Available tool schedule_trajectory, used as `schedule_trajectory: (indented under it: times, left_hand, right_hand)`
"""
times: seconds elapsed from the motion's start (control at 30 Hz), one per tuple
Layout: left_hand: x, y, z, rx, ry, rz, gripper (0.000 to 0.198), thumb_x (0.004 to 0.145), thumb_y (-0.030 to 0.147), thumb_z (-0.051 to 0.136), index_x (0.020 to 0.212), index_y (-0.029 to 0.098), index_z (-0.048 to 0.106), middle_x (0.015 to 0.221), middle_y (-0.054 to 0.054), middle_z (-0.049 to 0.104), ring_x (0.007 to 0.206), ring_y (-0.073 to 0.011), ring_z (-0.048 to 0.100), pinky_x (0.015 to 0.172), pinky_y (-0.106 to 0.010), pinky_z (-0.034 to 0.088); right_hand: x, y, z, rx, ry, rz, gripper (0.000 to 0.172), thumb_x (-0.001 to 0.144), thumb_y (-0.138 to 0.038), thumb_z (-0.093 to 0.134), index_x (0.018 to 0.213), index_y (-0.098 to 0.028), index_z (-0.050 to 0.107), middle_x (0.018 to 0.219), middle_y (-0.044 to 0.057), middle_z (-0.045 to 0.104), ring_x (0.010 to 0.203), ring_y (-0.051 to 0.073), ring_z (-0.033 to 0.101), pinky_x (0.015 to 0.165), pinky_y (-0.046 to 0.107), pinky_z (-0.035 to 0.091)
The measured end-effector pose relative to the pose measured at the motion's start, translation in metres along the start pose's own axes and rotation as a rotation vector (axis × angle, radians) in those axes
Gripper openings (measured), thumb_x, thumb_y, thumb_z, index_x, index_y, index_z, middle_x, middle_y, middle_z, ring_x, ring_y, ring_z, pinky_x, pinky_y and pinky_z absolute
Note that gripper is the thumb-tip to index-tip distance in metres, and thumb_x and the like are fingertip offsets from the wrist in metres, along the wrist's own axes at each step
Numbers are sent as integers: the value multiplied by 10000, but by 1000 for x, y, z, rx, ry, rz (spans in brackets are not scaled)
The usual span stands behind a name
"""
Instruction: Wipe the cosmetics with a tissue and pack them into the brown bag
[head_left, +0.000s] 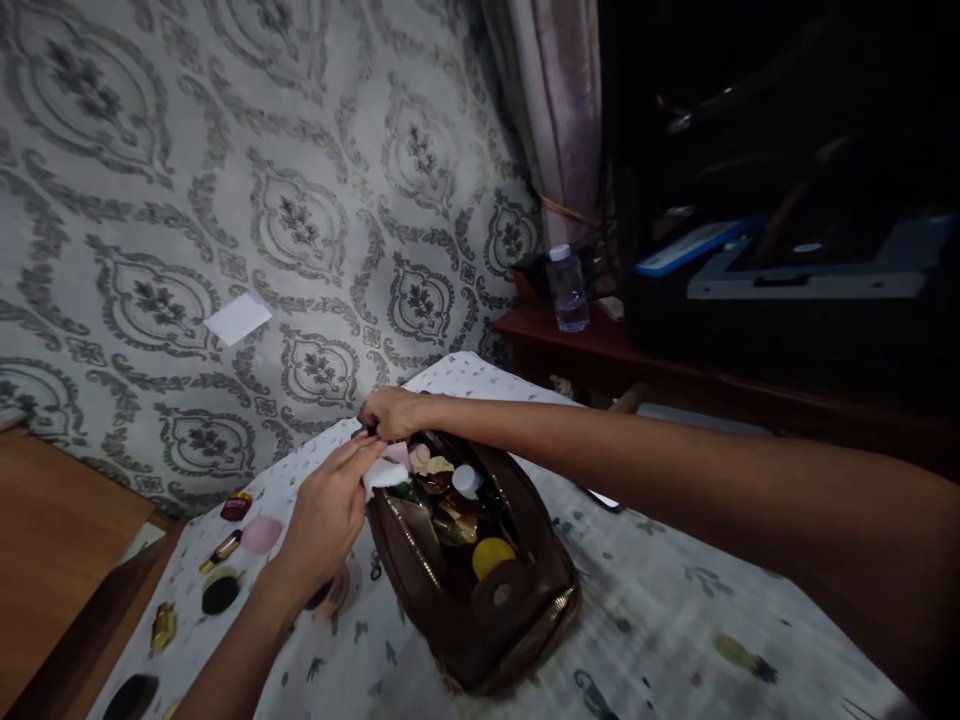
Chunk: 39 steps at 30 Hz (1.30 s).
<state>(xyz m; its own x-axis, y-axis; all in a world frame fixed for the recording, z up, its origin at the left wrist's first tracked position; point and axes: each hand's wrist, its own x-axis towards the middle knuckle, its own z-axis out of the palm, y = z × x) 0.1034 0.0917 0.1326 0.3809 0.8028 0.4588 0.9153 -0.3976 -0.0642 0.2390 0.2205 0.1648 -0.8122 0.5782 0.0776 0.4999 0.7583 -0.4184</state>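
Observation:
A brown makeup bag [469, 625] with a gold zipper stands unzipped on the patterned cloth, packed with small items. Inside, a white round cap [466, 481], a yellow round item [493, 558] and a white fluffy piece [386, 474] show near the top. My right hand [394, 412] reaches across to the bag's far end, its fingers curled on the dark edge there. Close beside it, my left hand [337, 500] has its fingers together against the same end, by the white piece. The fingertips of both hands are partly hidden.
Left of the bag lie a pink sponge [261, 534], a dark round container [220, 592], a gold-capped tube [222, 551], a dark red item [236, 506] and a small gold item [163, 627]. A phone [602, 498] is partly behind my right arm. A water bottle [568, 290] stands on a reddish shelf.

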Motion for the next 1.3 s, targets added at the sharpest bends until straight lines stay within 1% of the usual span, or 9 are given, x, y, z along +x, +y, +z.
schedule_trajectory:
  times: [0.27, 0.43, 0.63, 0.77, 0.9, 1.03, 1.1, 1.2, 1.3]
  left_hand:
    - [-1, 1, 3, -109, 35, -81, 565, 805, 40, 356, 1291, 149, 624, 1364, -84, 619, 1277, -208, 566, 1124, -411, 433]
    - [-19, 0, -1, -199, 187, -165, 513, 874, 107, 346, 1338, 135, 564, 1402, -94, 585, 1309, -195, 531, 1135, -391, 404]
    - [-87, -6, -8, -212, 237, -290, 372, 932, 206, 357, 1198, 170, 615, 1220, -106, 675, 1154, -226, 622, 962, -366, 509]
    - [-146, -19, -7, -247, 98, -289, 260, 911, 197, 400, 971, 206, 653, 1009, -72, 706, 951, -210, 672, 821, -314, 523]
    - [-192, -32, -2, -251, 58, -390, 242, 884, 201, 388, 785, 209, 609, 806, -51, 678, 797, -215, 659, 726, -315, 505]
    - [-216, -36, 8, -254, 66, -496, 220, 834, 217, 403, 758, 207, 610, 775, -48, 675, 766, -230, 649, 719, -338, 500]
    - [-222, -36, 17, -260, 68, -531, 219, 814, 226, 413, 748, 205, 621, 759, -46, 674, 760, -235, 642, 721, -346, 497]
    - [-228, -35, 30, -287, 104, -577, 240, 810, 242, 406, 736, 201, 631, 735, -47, 667, 744, -237, 637, 707, -346, 494]
    - [-231, -35, 37, -334, 126, -591, 252, 827, 255, 403, 753, 199, 638, 732, -44, 659, 741, -235, 638, 700, -341, 493]
  right_hand:
    - [-1, -9, -2, -64, 18, 157, 207, 842, -189, 636, 987, -82, 738, 967, 124, 756, 951, 242, 709, 730, 228, 522]
    - [0, -14, -1, -87, 23, 199, 286, 949, -355, 592, 1121, -132, 644, 1107, 77, 678, 973, 207, 668, 837, 384, 559]
    - [-7, -15, -19, -147, 146, 167, 220, 958, -312, 560, 983, -140, 695, 974, 91, 717, 897, 192, 671, 761, 271, 493]
    - [-35, -28, -34, -187, 357, 143, 289, 983, -245, 420, 1068, -147, 678, 1023, 135, 717, 930, 227, 660, 682, 267, 398]
    - [-79, -60, -17, -195, 486, -26, 296, 991, -245, 373, 1050, -163, 651, 896, 88, 715, 804, 192, 634, 658, 266, 346]
    - [-110, -83, 11, -259, 362, -307, 261, 983, -237, 409, 934, -164, 655, 892, 77, 712, 774, 176, 620, 644, 266, 319]
    - [-106, -81, 13, -280, 360, -244, 259, 976, -231, 417, 929, -167, 664, 927, 85, 717, 809, 183, 628, 650, 269, 322]
    - [-76, -62, 2, -218, 396, 91, 275, 965, -255, 429, 1030, -181, 685, 978, 89, 728, 894, 202, 647, 669, 266, 351]
    - [-39, -40, -7, -180, 269, 298, 270, 926, -290, 514, 1061, -164, 710, 1079, 114, 725, 977, 215, 657, 681, 250, 400]
